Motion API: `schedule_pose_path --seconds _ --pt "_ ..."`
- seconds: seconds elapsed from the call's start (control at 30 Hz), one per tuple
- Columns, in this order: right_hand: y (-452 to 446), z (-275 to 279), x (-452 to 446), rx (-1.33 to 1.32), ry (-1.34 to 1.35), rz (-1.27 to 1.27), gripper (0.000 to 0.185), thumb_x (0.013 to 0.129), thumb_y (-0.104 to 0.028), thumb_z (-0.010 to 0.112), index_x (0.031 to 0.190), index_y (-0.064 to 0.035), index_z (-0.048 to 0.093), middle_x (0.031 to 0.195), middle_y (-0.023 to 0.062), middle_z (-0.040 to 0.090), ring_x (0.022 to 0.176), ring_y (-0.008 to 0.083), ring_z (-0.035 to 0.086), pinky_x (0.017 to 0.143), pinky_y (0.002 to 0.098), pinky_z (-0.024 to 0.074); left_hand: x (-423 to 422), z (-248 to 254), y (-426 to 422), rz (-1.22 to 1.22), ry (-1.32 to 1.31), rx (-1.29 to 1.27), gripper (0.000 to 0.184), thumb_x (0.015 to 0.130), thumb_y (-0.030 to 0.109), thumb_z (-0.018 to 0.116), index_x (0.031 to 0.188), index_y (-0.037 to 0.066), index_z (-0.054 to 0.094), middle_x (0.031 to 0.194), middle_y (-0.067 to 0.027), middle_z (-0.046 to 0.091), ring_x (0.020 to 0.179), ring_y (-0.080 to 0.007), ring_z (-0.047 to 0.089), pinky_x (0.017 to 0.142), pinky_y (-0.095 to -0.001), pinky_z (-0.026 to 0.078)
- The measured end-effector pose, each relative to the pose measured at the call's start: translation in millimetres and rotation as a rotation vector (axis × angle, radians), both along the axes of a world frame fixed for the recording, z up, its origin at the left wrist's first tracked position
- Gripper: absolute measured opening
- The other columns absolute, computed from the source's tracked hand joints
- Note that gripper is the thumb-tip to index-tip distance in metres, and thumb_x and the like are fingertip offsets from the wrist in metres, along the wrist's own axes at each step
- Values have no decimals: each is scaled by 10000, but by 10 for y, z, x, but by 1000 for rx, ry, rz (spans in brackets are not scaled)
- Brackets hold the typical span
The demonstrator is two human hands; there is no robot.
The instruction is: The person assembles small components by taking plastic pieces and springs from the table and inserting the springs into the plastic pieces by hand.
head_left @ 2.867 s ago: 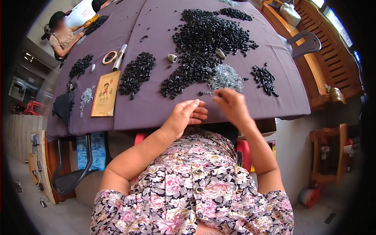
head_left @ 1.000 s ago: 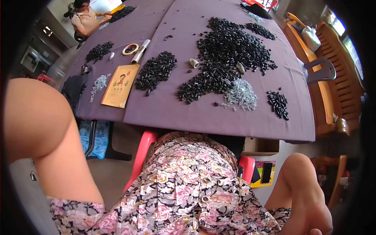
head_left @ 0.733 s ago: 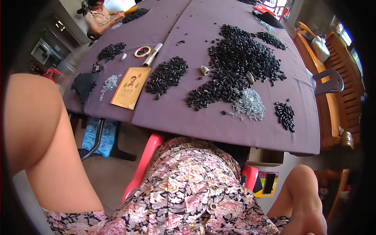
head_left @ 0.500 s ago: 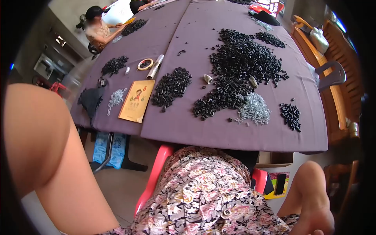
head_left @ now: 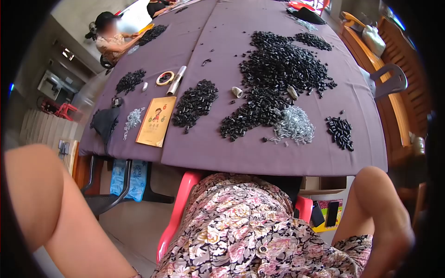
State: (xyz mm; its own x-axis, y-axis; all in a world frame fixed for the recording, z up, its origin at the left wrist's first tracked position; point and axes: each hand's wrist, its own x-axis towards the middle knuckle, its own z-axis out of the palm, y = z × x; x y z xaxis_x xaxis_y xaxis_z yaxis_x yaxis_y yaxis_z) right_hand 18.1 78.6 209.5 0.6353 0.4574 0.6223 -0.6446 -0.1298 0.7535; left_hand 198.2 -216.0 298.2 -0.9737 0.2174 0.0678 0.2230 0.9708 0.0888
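Both my arms are bent back toward the camera. My left arm fills the lower left; its hand is out of view. My right elbow juts up at the right, and the blurred wrist or hand below it hides its fingers. On the purple tablecloth ahead lies a large heap of short black tubular pieces, with a pile of small clear pieces at its near edge. Two pale thimble-like pieces lie by the heap. Neither hand visibly touches anything on the table.
Left on the table are a yellow booklet, a tape roll, a silvery roll and a dark cloth. A person sits far left, holding something yellow. A red chair surrounds me; phones lie lower right.
The view has shifted slightly. My left arm appears lower in the frame, and my right elbow has swung up and outward. The table items lie as before.
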Motion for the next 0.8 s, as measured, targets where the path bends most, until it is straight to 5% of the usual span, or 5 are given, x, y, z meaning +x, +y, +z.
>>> schedule_pose_path --seconds 0.8 --pt "-245 -47 51 198 150 -75 257 974 -301 612 1005 -51 664 870 -1 649 680 95 544 613 264 413 76 -79 -105 15 1 9 470 965 314 543 1277 -36 577 1276 -165 613 1161 -269 602 1006 -396 482"
